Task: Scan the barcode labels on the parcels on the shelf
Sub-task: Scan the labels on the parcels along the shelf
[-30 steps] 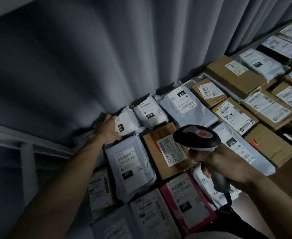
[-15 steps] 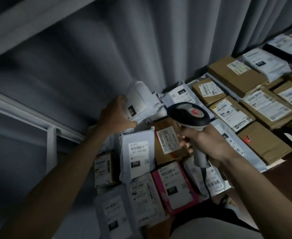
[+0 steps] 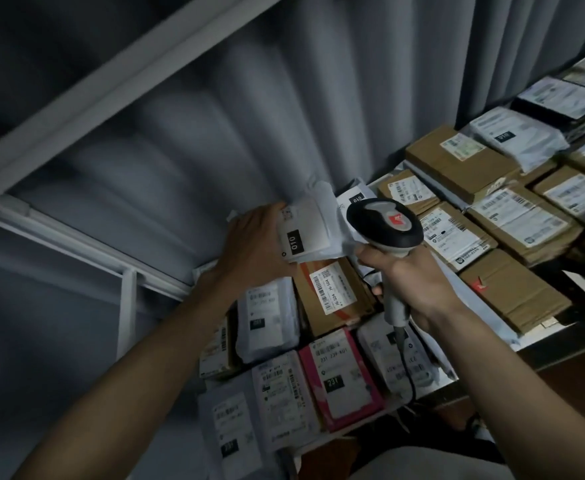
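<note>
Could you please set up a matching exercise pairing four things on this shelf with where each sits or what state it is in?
Things:
1. white parcel marked 010
2. barcode scanner
3. pink parcel
4. brown box with the J6 S04 label

States:
A. lying flat near the shelf's front edge
B. gripped by the handle in the right hand
C. lifted and tilted in the left hand
D. lying flat just below the lifted parcel

Pairs: 1-C, 2-B, 3-A, 4-D

single head view, downward and close over the shelf (image 3: 485,344)
</note>
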